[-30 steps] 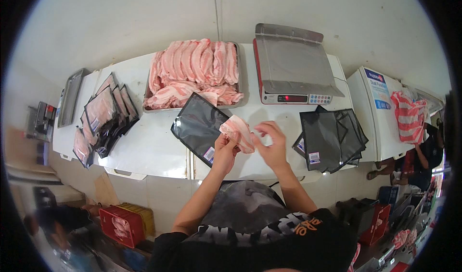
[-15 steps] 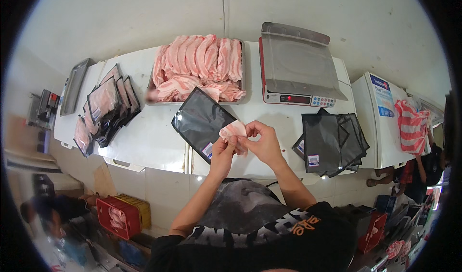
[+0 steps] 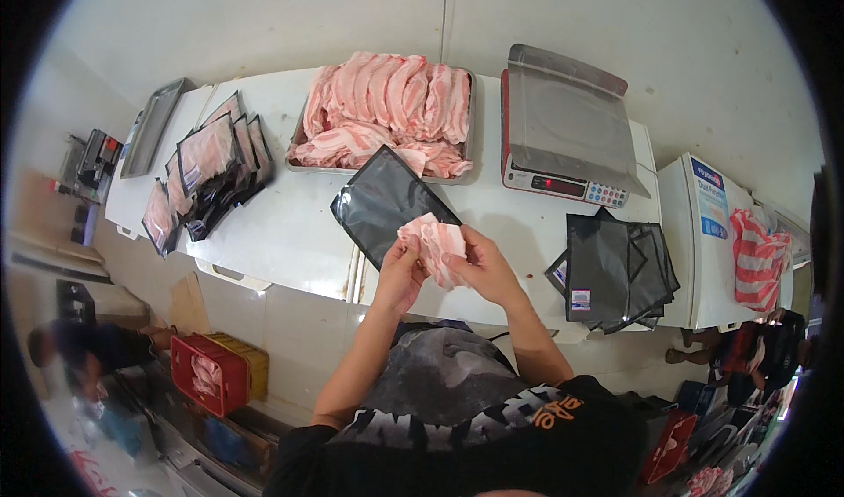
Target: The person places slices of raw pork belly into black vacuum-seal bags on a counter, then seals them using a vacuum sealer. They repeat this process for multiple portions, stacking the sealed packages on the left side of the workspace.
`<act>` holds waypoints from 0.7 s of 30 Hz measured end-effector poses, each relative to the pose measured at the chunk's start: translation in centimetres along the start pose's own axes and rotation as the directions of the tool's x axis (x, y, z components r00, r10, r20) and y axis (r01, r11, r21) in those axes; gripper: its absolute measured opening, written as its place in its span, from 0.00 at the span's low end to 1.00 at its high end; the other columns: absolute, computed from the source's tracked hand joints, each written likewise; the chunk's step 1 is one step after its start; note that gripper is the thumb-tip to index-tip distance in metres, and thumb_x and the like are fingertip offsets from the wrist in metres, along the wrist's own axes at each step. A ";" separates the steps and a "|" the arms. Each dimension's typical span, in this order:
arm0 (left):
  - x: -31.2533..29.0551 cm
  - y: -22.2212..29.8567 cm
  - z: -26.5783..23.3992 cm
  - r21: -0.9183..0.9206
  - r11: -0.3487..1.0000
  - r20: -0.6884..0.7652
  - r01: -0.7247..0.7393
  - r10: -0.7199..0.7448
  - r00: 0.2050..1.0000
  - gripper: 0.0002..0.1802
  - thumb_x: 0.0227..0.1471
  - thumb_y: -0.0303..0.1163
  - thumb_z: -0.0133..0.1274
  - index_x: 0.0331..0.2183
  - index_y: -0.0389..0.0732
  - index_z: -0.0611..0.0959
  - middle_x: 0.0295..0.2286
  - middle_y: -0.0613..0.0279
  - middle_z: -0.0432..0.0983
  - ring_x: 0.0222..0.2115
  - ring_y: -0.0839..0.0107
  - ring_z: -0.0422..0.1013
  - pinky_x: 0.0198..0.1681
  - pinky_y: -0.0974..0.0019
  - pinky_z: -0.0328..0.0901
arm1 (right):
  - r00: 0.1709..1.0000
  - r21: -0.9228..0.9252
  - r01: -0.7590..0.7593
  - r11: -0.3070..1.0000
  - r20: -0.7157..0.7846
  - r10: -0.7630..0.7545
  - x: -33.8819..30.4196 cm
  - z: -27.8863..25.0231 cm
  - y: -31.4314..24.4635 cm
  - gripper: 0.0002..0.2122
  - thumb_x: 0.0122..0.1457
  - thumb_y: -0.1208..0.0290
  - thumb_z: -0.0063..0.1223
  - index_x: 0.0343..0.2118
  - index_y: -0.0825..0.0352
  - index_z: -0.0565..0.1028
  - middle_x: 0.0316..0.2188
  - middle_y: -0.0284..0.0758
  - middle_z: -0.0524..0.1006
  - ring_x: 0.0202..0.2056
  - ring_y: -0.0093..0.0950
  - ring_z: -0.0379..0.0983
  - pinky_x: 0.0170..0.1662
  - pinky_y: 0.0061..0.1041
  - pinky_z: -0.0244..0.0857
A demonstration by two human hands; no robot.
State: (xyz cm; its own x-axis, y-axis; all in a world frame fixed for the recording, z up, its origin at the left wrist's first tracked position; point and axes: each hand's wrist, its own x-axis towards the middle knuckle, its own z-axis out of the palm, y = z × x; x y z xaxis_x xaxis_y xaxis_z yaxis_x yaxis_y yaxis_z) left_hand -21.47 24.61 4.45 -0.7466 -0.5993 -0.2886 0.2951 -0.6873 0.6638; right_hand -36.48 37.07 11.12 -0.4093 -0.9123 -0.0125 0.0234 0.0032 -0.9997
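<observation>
both hands are clamped on a folded bunch of meat slices: the left hand pinches its left edge, the right hand its right, thumbs on top. from my remote view, the bunch sits on the near side of the metal tray. i judge it light, limp, slippery and apt to tear along the fat streaks, so i'd take it broadly by both edges. its pink and white bands look smooth and moist. at the tray's near rim, a glossy black pouch looks thin and pliable; right of the tray, the scale has a stiff, dull grey top.
</observation>
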 end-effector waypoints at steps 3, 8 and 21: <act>-0.1 2.0 0.8 -0.060 0.998 -0.014 -0.017 0.016 1.000 0.19 0.73 0.35 0.46 0.60 0.38 0.73 0.54 0.56 0.78 0.47 0.66 0.79 0.50 0.58 0.76 | 0.996 0.089 0.061 0.994 -0.069 -0.055 0.0 -0.9 0.7 0.11 0.63 0.73 0.64 0.44 0.71 0.78 0.34 0.29 0.80 0.36 0.16 0.75 0.41 0.21 0.70; -1.1 4.7 2.3 0.072 0.996 -0.002 -0.054 0.054 0.999 0.17 0.72 0.36 0.49 0.56 0.39 0.76 0.50 0.58 0.81 0.44 0.70 0.81 0.42 0.62 0.78 | 0.999 0.032 0.032 0.999 -0.032 -0.031 -0.3 -1.8 -1.4 0.09 0.64 0.75 0.64 0.45 0.72 0.78 0.35 0.28 0.81 0.36 0.14 0.74 0.40 0.19 0.69; -2.2 4.9 6.3 0.246 0.967 0.074 -0.061 0.043 0.996 0.19 0.61 0.24 0.61 0.53 0.36 0.77 0.43 0.59 0.83 0.38 0.71 0.81 0.37 0.64 0.78 | 0.987 0.114 0.110 0.987 -0.133 -0.094 1.2 -1.6 1.2 0.15 0.66 0.64 0.62 0.50 0.68 0.77 0.39 0.31 0.80 0.39 0.18 0.74 0.44 0.22 0.69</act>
State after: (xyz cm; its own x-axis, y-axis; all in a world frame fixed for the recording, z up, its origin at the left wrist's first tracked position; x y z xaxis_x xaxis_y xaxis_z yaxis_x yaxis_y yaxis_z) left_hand -22.16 25.18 12.68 -0.7755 -0.5964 -0.2074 0.1841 -0.5277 0.8292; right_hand -38.37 36.64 9.87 -0.5270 -0.8462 0.0792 0.0822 -0.1435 -0.9862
